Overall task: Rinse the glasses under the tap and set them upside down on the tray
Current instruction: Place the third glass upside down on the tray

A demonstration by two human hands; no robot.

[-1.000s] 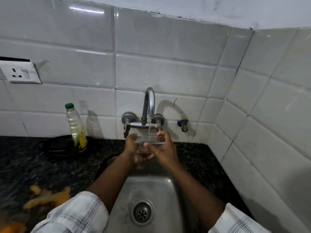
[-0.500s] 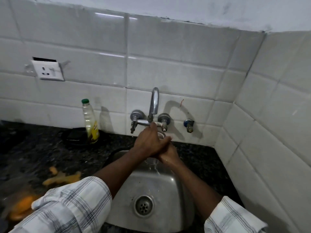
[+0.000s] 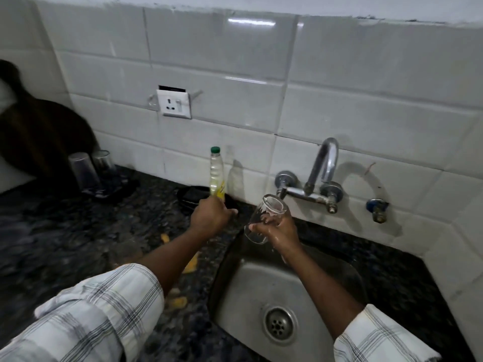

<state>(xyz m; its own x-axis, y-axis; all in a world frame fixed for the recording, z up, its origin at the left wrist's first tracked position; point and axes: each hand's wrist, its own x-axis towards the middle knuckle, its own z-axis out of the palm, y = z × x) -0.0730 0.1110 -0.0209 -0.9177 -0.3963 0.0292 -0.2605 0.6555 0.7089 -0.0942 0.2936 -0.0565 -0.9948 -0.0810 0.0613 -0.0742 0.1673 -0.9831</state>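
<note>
My right hand (image 3: 281, 231) grips a clear glass (image 3: 271, 206), tilted over the left rim of the steel sink (image 3: 295, 280), just left of the chrome tap (image 3: 322, 165). I see no water stream. My left hand (image 3: 209, 216) is off the glass, fingers curled, in front of the base of a yellow liquid bottle (image 3: 216, 176); whether it grips the bottle is unclear. Far left, two glasses (image 3: 84, 171) (image 3: 104, 160) stand upside down on a dark tray (image 3: 117, 188).
The dark speckled counter (image 3: 78, 236) carries yellow-orange scraps (image 3: 190, 265) near the sink. A black dish (image 3: 190, 198) sits behind the bottle. A wall socket (image 3: 173, 103) is above it, a second small valve (image 3: 376, 209) right of the tap, and a dark round board (image 3: 39, 137) leans far left.
My left hand has let go of the glass and moved left to the bottle. My right hand keeps the glass and has carried it left, away from the spout. The view has swung left.
</note>
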